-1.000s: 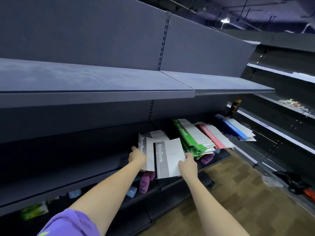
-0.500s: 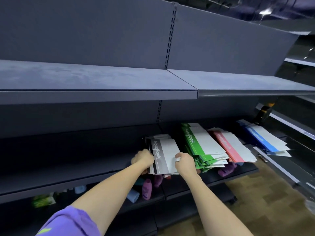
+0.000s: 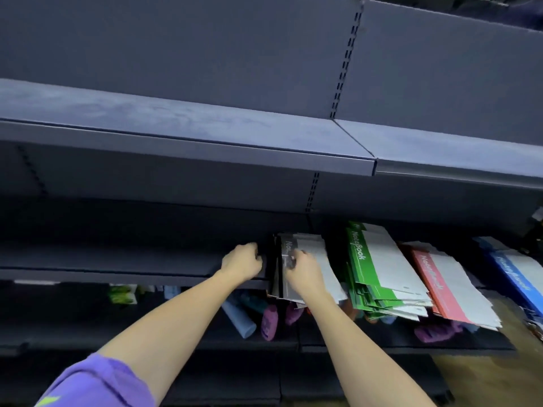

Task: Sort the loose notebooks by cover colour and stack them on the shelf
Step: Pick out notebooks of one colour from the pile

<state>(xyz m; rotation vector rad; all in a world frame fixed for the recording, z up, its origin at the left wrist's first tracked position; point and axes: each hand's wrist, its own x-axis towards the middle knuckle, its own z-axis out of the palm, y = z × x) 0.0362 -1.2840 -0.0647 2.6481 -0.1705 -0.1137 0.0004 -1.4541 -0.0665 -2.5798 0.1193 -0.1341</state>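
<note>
Grey-spined notebooks (image 3: pixel 305 265) form the pile under inspection, lying flat on the dark middle shelf (image 3: pixel 117 271) with their near ends overhanging its front lip. At 3 o'clock of this pile lie a green stack (image 3: pixel 379 274), then a red stack (image 3: pixel 449 286), then a blue stack (image 3: pixel 514 277), each fanned and uneven.

Left hand (image 3: pixel 242 261) has its fingers curled against the pile's left edge, at 9 o'clock; whether it grips or only steadies cannot be told. Right hand (image 3: pixel 302 270) rests on the top cover, fingers bent over the grey spine band; motion blur hides any pinch.

Judgement: covers appear thin, light card, smooth and prone to sliding and bending. Recommended hold is along the bound spine edge, both hands squaring opposite long edges, keeping the pile back from the lip.
</note>
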